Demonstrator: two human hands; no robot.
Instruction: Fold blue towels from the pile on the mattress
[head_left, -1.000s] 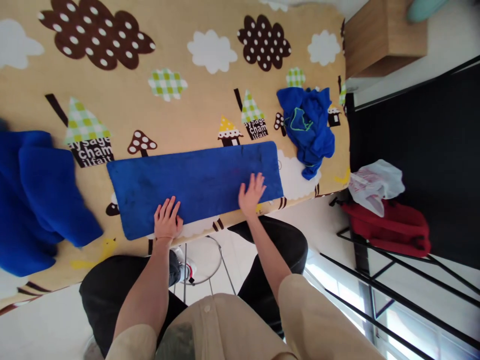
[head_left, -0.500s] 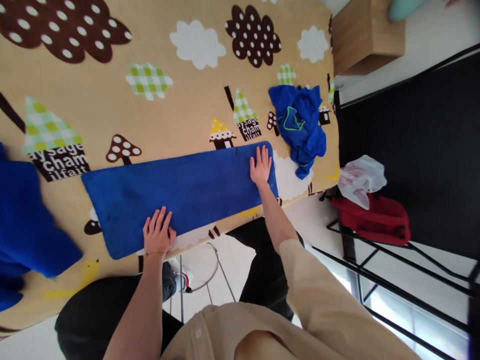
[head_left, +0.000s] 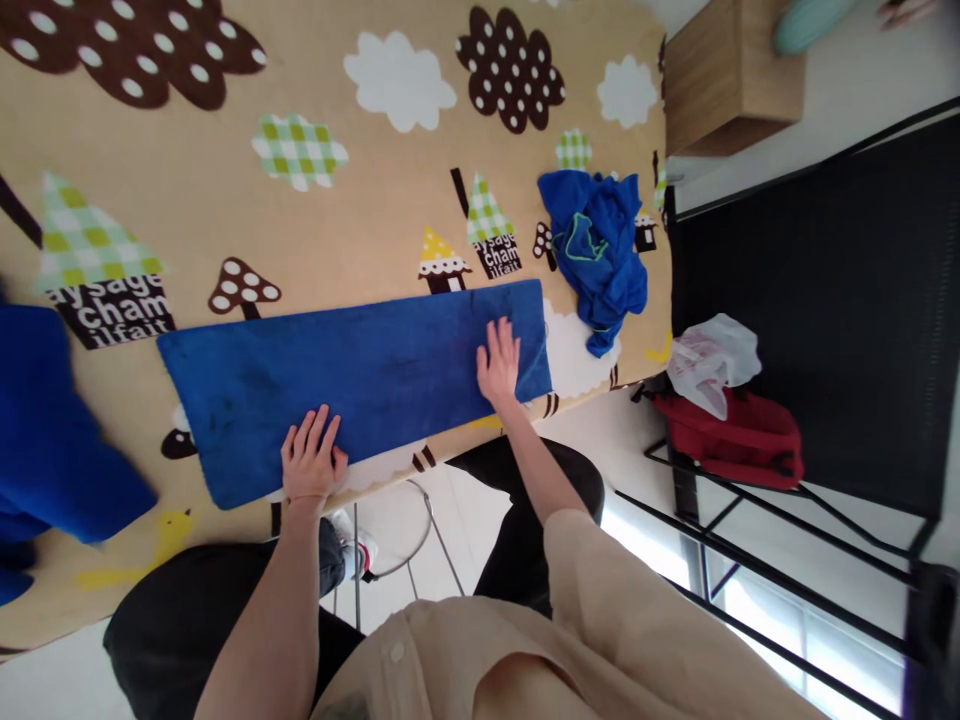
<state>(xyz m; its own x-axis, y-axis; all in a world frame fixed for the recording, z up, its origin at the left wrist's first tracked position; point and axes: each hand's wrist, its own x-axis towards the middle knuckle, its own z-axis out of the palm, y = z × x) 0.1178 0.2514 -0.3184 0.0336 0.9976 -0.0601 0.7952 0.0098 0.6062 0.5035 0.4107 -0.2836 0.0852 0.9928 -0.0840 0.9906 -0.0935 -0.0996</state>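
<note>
A long blue cloth (head_left: pixel 390 350), folded into a flat strip, lies along the near edge of the patterned bed surface. My left hand (head_left: pixel 310 458) rests on its near edge, left of the middle, fingers spread. Toward the strip's right end my right hand (head_left: pixel 498 362) lies flat on the fabric with its fingers stretched out. A small crease shows in the cloth just right of that hand. Neither hand grips anything.
A crumpled blue cloth (head_left: pixel 598 250) with green trim lies beyond the strip's right end. Another blue cloth (head_left: pixel 60 430) is at the far left. On the right are a wooden box (head_left: pixel 727 80), a white plastic bag (head_left: pixel 712 360), a red bag (head_left: pixel 735 440) and a black metal frame (head_left: pixel 780 510).
My right hand has slid left and slightly toward me, away from the strip's right end. My left hand stays at almost the same place on the cloth.
</note>
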